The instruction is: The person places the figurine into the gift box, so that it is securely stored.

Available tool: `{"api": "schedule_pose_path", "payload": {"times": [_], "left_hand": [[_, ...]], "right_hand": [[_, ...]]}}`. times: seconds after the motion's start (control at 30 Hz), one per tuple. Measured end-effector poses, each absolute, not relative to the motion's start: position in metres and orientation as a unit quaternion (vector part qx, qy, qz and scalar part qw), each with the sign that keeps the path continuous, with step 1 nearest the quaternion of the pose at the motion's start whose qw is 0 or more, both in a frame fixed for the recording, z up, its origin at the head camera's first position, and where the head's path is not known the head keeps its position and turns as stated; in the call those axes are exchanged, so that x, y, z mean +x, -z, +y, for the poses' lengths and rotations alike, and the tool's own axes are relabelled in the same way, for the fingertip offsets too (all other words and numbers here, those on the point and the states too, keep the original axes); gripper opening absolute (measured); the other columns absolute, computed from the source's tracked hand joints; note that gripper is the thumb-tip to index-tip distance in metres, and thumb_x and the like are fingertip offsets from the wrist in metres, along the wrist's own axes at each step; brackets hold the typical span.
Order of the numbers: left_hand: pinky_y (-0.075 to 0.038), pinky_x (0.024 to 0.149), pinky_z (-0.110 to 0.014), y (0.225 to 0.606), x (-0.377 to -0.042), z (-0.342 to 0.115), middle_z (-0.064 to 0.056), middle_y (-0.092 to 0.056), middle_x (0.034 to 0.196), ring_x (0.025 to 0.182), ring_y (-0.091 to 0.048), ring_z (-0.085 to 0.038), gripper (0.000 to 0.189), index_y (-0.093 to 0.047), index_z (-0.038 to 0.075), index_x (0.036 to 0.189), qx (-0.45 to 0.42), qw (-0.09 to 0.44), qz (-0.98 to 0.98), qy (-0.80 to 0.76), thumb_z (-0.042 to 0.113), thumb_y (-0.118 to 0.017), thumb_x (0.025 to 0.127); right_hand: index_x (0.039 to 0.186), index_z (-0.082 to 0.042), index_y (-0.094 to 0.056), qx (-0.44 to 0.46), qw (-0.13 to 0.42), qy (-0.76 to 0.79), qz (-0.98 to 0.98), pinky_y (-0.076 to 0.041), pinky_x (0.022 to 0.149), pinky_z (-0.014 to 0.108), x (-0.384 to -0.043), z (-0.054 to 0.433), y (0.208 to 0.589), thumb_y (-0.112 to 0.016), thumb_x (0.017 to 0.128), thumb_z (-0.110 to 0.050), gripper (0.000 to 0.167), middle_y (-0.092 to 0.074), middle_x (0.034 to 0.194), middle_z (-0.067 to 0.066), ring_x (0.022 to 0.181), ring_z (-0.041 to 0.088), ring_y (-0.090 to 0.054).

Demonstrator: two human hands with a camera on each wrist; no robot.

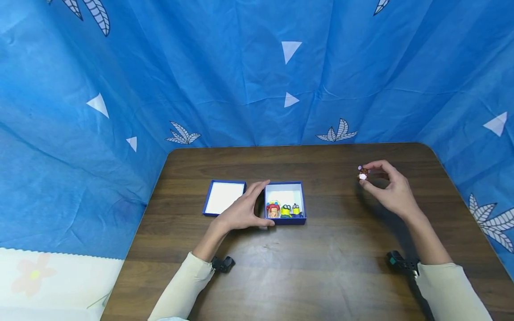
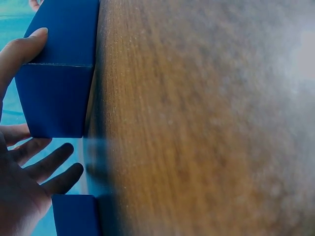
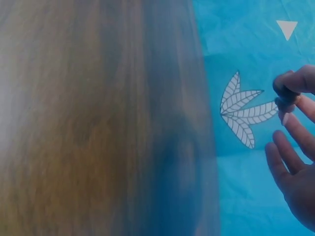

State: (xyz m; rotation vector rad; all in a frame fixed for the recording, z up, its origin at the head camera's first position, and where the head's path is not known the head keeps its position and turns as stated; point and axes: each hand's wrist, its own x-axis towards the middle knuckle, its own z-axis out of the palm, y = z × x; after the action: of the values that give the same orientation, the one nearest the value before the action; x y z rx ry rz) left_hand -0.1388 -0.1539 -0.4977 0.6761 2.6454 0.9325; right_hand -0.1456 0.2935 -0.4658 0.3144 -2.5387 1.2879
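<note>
Brown toy figurine (image 1: 363, 174): your right hand (image 1: 390, 191) pinches it between fingers above the tabletop (image 1: 313, 276), well right of the open blue box (image 1: 291, 221), which your left hand (image 1: 242, 210) holds between thumb and fingers, likely to steady it.

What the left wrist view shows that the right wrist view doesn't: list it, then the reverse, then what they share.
Only the left wrist view: the blue box, the left hand with its thumb on one side of that box, and part of the blue lid.

Only the right wrist view: the small figure pinched by the right hand, too dark there to make out in detail, plus a leaf print and a white triangle.

Both: the wooden table and the blue cloth.
</note>
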Motion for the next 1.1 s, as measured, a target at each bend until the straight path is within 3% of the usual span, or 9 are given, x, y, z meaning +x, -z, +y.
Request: {"api": "schedule_pose_path", "payload": {"times": [0.13,0.3,0.47,0.57,0.67,0.8,0.9,1.1], "left_hand": [[-0.044,0.125,-0.058,0.498,-0.140,-0.153,-0.002,-0.027,0.178,0.159,-0.041,-0.029,0.125,-0.017,0.031,0.173,0.234,0.129,0.910,-0.316,0.059,-0.093,0.078],[-0.044,0.126,-0.057,0.497,-0.140,-0.153,-0.001,-0.026,0.178,0.159,-0.041,-0.028,0.125,-0.015,0.034,0.173,0.234,0.133,0.910,-0.315,0.060,-0.092,0.078],[-0.044,0.126,-0.057,0.494,-0.139,-0.152,-0.001,-0.026,0.178,0.159,-0.041,-0.029,0.126,-0.015,0.035,0.173,0.229,0.136,0.913,-0.309,0.062,-0.092,0.078],[-0.045,0.125,-0.059,0.493,-0.139,-0.152,-0.002,-0.027,0.178,0.159,-0.042,-0.030,0.126,-0.015,0.036,0.173,0.226,0.136,0.916,-0.303,0.061,-0.092,0.078],[-0.045,0.123,-0.059,0.492,-0.139,-0.153,-0.002,-0.027,0.178,0.158,-0.044,-0.031,0.126,-0.016,0.034,0.173,0.225,0.134,0.915,-0.305,0.061,-0.093,0.077],[-0.046,0.123,-0.060,0.493,-0.138,-0.153,-0.002,-0.027,0.177,0.157,-0.045,-0.031,0.126,-0.017,0.030,0.174,0.227,0.134,0.914,-0.308,0.062,-0.092,0.077],[-0.045,0.124,-0.060,0.494,-0.138,-0.153,-0.002,-0.027,0.177,0.157,-0.044,-0.031,0.126,-0.018,0.029,0.173,0.227,0.133,0.914,-0.310,0.062,-0.092,0.077],[-0.045,0.124,-0.060,0.494,-0.137,-0.152,-0.002,-0.027,0.177,0.157,-0.044,-0.031,0.125,-0.018,0.032,0.173,0.224,0.133,0.913,-0.314,0.060,-0.093,0.077]], "right_hand": [[0.129,-0.009,-0.069,0.119,0.115,-0.442,-0.882,-0.043,0.095,0.006,-0.146,0.288,0.466,-0.084,0.092,-0.005,0.040,-0.070,0.118,0.007,0.110,0.005,-0.062],[0.129,-0.014,-0.070,0.125,0.078,-0.443,-0.884,-0.043,0.098,0.004,-0.147,0.279,0.466,-0.084,0.094,-0.009,0.038,-0.072,0.124,0.005,0.116,0.009,-0.063],[0.126,-0.015,-0.072,0.152,0.084,-0.458,-0.872,-0.043,0.100,0.003,-0.150,0.267,0.468,-0.084,0.092,-0.004,0.038,-0.070,0.128,0.001,0.121,0.003,-0.060],[0.125,-0.016,-0.074,0.162,0.090,-0.464,-0.866,-0.043,0.100,0.004,-0.152,0.259,0.470,-0.085,0.091,-0.004,0.037,-0.067,0.128,0.000,0.122,0.006,-0.059],[0.125,-0.018,-0.074,0.161,0.078,-0.460,-0.870,-0.046,0.104,0.013,-0.154,0.251,0.472,-0.085,0.092,-0.009,0.036,-0.067,0.129,0.000,0.124,0.012,-0.059],[0.127,-0.020,-0.073,0.161,0.054,-0.448,-0.878,-0.052,0.111,0.043,-0.155,0.239,0.472,-0.086,0.093,-0.015,0.037,-0.067,0.131,0.002,0.126,0.019,-0.059],[0.127,-0.020,-0.073,0.169,0.038,-0.449,-0.876,-0.050,0.112,0.064,-0.158,0.229,0.473,-0.086,0.093,-0.016,0.036,-0.067,0.132,0.005,0.127,0.028,-0.059],[0.125,-0.018,-0.072,0.190,0.019,-0.454,-0.870,-0.050,0.111,0.066,-0.163,0.211,0.478,-0.085,0.094,-0.016,0.034,-0.068,0.130,0.006,0.127,0.033,-0.061]]}}
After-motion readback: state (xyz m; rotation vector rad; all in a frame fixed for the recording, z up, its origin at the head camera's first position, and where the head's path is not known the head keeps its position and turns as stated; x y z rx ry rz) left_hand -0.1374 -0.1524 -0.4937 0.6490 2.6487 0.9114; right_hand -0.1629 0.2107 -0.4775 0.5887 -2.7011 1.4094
